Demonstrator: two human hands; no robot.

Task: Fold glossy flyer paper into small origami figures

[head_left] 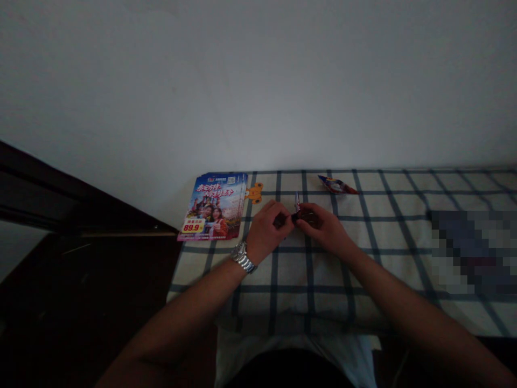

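Observation:
My left hand (270,222), with a metal-band watch on its wrist, and my right hand (321,223) meet above the checked cloth. The fingertips of both pinch a small folded printed paper (298,200). A thin part of this paper stands up between them, nearly edge-on; its lower part is dark and mostly hidden by my fingers. Left of my hands lies a stack of printed flyers (214,207), blue on top and pink below. Behind my right hand rests a folded blue and red paper piece (337,185).
An orange bear-shaped piece (254,193) lies beside the stack, at its right edge. The checked cloth (391,231) covers the table up against a white wall (258,86). A pixelated dark patch (472,250) is at the right. Dark furniture (32,183) stands at the left.

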